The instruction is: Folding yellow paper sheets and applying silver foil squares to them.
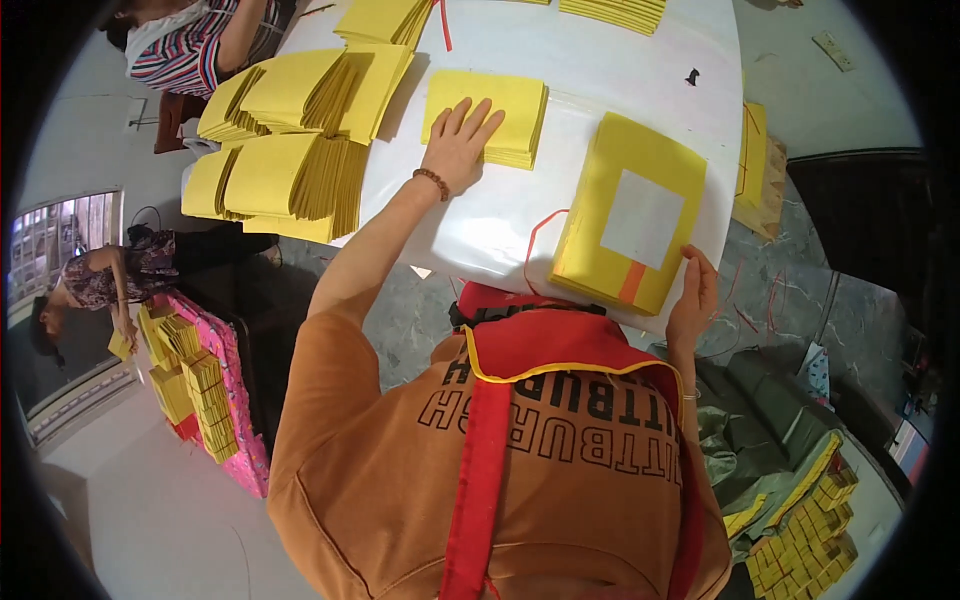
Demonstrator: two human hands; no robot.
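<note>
My left hand (pixel 457 150) lies flat, fingers spread, on the near left part of a small stack of yellow paper sheets (pixel 500 105). Beside the right edge of a larger yellow paper stack (pixel 650 155) is my right hand (pixel 693 300), its fingers stretched upward and holding nothing I can see. That larger stack sits at the table's near edge, with a white rectangle (pixel 643 217) on top and an orange strip (pixel 632 283) below it. Next to its left side, a thin red strip (pixel 531 240) hangs over the table edge.
Folded yellow paper bundles (pixel 290 175) are piled on the left of the white table (pixel 590 75). More yellow stacks (pixel 615 12) lie at the far side. One person (pixel 200 50) is at the far left; another (pixel 120 275) stands by a pink-covered surface (pixel 240 390) with yellow bundles.
</note>
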